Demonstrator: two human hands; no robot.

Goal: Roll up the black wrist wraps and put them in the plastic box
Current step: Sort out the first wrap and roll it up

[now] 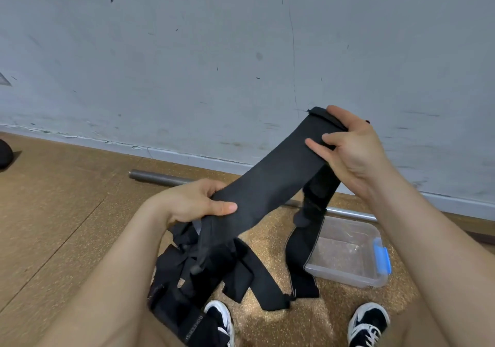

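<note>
A long black wrist wrap point(270, 183) stretches flat between my two hands above the floor. My left hand point(195, 202) grips its lower end, thumb on top. My right hand point(351, 145) pinches the upper end, where the strap folds over, and a second length hangs down from there towards the box. Several more black wraps point(214, 274) lie in a loose tangle on the floor below my left hand. The clear plastic box point(356, 250) with a blue clip stands open and empty on the floor at the right.
A metal bar point(160, 178) lies along the foot of the grey wall. My two black-and-white shoes point(368, 322) are at the bottom edge. A dark round object point(5, 153) sits at the far left. The floor is brown cork.
</note>
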